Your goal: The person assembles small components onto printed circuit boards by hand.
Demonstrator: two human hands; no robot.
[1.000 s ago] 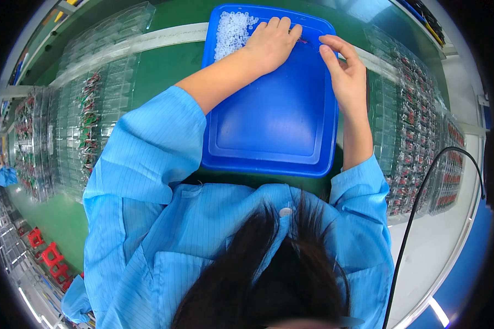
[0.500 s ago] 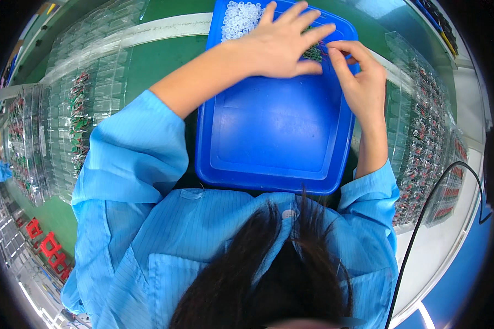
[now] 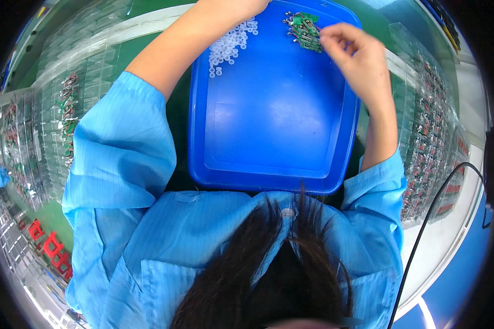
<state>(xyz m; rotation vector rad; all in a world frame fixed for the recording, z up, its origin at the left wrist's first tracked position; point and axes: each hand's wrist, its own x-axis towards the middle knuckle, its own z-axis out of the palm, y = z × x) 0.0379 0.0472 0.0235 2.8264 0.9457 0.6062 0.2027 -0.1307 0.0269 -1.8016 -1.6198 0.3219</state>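
Moved clear of the green circuit boards (image 3: 304, 33), a worker's left hand (image 3: 251, 5) hides its fingers beyond view, their state impossible to tell. Fingers of the right hand (image 3: 363, 61) curl toward the thumb, any grip unclear; the boards lie just left of those fingertips, white rings (image 3: 229, 46) farther left, in a blue tray (image 3: 269, 129).

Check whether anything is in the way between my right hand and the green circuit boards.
Nothing visible is: your right hand is at the right edge of the green circuit boards, though whether it touches them is unclear. The white rings lie off to the left in the blue tray.
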